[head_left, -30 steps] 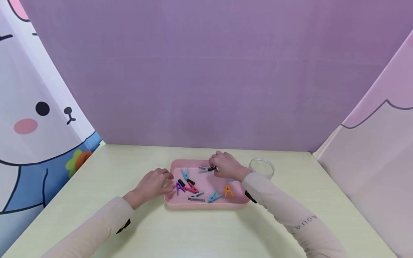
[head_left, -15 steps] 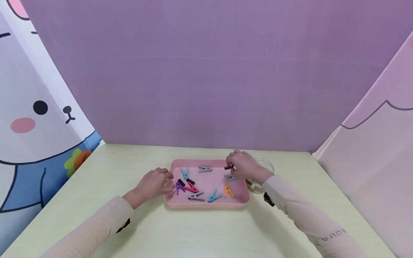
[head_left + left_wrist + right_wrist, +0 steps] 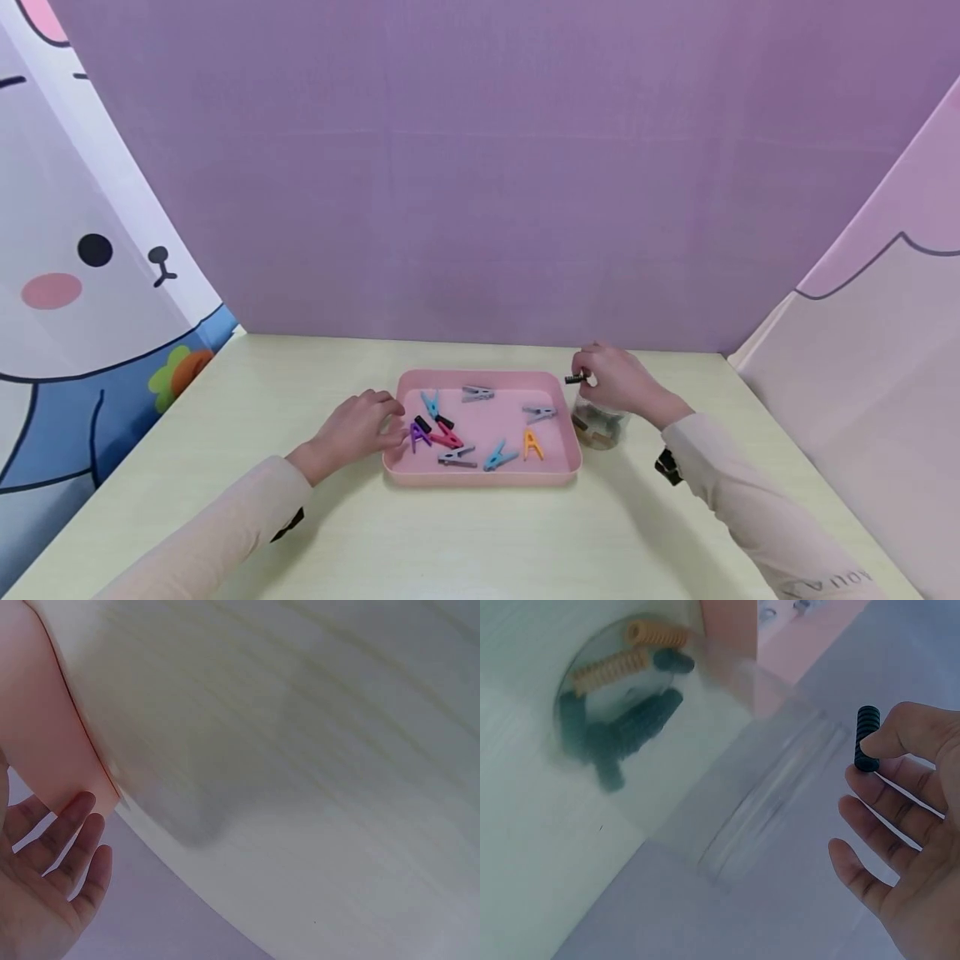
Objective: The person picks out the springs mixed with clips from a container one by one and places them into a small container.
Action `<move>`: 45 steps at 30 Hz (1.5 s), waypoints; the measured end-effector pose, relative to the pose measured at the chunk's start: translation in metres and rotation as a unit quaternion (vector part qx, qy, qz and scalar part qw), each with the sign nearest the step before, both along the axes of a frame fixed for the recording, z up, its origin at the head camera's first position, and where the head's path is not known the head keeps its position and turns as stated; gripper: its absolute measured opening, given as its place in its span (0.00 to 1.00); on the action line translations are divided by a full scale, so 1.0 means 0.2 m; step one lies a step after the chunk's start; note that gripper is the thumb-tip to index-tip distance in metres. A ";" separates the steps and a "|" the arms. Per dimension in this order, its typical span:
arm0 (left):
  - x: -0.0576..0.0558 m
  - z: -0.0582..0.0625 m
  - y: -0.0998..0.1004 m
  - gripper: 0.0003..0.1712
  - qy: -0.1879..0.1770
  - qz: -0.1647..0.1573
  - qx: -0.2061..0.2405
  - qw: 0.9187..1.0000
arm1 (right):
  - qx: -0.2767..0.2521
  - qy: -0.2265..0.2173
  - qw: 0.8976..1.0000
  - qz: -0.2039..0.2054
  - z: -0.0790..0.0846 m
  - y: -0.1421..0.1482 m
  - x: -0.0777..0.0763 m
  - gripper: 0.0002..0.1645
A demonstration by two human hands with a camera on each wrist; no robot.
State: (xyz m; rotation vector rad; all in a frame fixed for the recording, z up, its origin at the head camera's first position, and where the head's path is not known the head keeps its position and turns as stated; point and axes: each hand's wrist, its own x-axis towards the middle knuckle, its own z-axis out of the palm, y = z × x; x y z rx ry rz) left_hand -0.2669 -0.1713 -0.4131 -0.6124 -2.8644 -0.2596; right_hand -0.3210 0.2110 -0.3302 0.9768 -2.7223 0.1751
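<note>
My right hand (image 3: 621,382) pinches a small dark coil spring (image 3: 867,735) between thumb and fingers. It is above the mouth of a clear jar (image 3: 705,802), right of the pink tray (image 3: 483,480). Inside the jar lie tan coil springs (image 3: 609,670) and several dark ones (image 3: 641,724). My left hand (image 3: 356,429) rests at the tray's left rim, fingers loosely bent and holding nothing. Two dark springs (image 3: 423,424) lie in the tray near its left end, among clothespins: purple (image 3: 419,435), red (image 3: 447,437), orange (image 3: 532,443), blue (image 3: 500,456) and grey (image 3: 457,457).
Another blue clothespin (image 3: 431,405) and two more grey clothespins (image 3: 477,393) are in the tray. The pale table (image 3: 465,550) ends at a purple backdrop (image 3: 480,183). Printed cloth panels (image 3: 97,333) stand on both sides.
My right hand has lifted the dark spring from beside a grey clothespin at the tray's back and carried it right, over the jar. The left hand stays put.
</note>
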 end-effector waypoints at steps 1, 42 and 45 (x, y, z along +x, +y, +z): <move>0.00 0.00 0.00 0.19 -0.001 0.001 0.000 1.000 | -0.005 0.003 1.000 -0.001 0.00 0.02 0.00 0.07; 0.00 -0.01 0.00 0.19 0.011 0.000 0.013 1.000 | -0.023 0.022 0.999 -0.038 -0.13 0.21 0.00 0.08; 0.00 -0.02 0.00 0.19 0.012 0.001 0.014 1.000 | -0.019 0.022 0.999 -0.042 -0.13 0.21 0.00 0.08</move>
